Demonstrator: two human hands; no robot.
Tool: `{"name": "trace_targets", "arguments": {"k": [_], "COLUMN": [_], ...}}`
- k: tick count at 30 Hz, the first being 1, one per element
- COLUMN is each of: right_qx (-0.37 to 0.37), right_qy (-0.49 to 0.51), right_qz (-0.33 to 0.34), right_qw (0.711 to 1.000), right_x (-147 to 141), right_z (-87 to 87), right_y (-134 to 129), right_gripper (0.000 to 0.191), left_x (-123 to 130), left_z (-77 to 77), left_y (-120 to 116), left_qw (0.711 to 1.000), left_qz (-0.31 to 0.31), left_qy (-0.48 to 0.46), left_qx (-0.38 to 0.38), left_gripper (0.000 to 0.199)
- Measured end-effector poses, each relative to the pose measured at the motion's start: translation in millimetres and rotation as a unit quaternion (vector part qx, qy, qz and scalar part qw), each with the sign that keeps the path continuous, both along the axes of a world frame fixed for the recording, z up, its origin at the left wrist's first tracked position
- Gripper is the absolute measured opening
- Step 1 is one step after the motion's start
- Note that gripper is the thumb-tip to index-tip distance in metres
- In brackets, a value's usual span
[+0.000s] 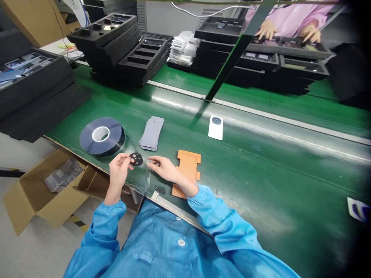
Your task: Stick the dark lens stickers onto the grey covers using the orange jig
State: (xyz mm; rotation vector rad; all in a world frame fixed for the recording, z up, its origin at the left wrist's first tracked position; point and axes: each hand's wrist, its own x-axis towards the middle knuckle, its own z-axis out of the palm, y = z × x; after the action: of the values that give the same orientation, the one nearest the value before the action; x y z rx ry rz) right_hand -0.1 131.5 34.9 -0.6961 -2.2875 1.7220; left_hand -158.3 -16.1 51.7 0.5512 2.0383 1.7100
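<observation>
Between the thumb and fingers of my left hand (119, 166) is a round black disc with several holes (136, 159), like a phone's camera lens cover. Just to its right, my right hand (162, 168) has thumb and fingertips drawn together at what looks like a faint piece of clear film (147, 170), its outline hard to make out. Behind my left hand lies a big roll of dark film (88, 141) with a white core. A stack of grey phone-shaped plates (152, 133) lies beyond the disc. Partly under my right forearm is an orange fixture plate (188, 170).
A white phone back panel (216, 130) with a dark camera disc lies farther off. Stacked black trays (116, 50) stand at the back left. Across the divider, a co-worker's hands (266, 30) rest over trays. An open cardboard box (48, 200) stands below the bench's left edge.
</observation>
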Motion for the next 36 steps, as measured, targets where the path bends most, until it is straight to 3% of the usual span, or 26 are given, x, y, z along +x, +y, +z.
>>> {"name": "trace_targets", "arguments": {"k": [5,10,13,16,22,27,36], "right_qx": [-0.105,-0.175,-0.145,-0.099,-0.036,-0.001,0.023], "right_qy": [0.060,0.098,0.100,0.074,0.040,0.004,-0.019], "right_qz": [-0.075,-0.179,-0.243,-0.290,-0.334,-0.326,-0.334], "right_qw": [0.990,0.963,0.954,0.949,0.941,0.945,0.942], "right_x": [33.7,74.3,99.1,121.9,138.1,133.7,132.5], "right_z": [12.7,13.0,6.9,-2.1,-19.5,-24.1,-26.0], "right_y": [16.3,25.7,32.2,43.2,58.2,57.2,54.4], "right_gripper": [0.039,0.037,0.037,0.039,0.034,0.031,0.031], "left_x": [35.5,73.0,92.2,109.6,129.5,127.9,128.3], "left_z": [13.7,7.9,1.0,-5.7,-31.6,-46.9,-47.5], "left_y": [25.4,52.3,63.0,66.8,71.4,79.9,80.8], "left_qw": [0.994,0.981,0.974,0.966,0.906,0.882,0.843], "left_qz": [-0.106,-0.193,-0.225,-0.239,-0.265,-0.298,-0.335], "left_qy": [0.005,-0.030,-0.002,0.096,0.328,0.360,0.414], "left_qx": [-0.013,-0.008,-0.008,0.003,-0.044,-0.061,-0.075], "left_gripper": [0.031,0.032,0.030,0.029,0.031,0.035,0.039]}}
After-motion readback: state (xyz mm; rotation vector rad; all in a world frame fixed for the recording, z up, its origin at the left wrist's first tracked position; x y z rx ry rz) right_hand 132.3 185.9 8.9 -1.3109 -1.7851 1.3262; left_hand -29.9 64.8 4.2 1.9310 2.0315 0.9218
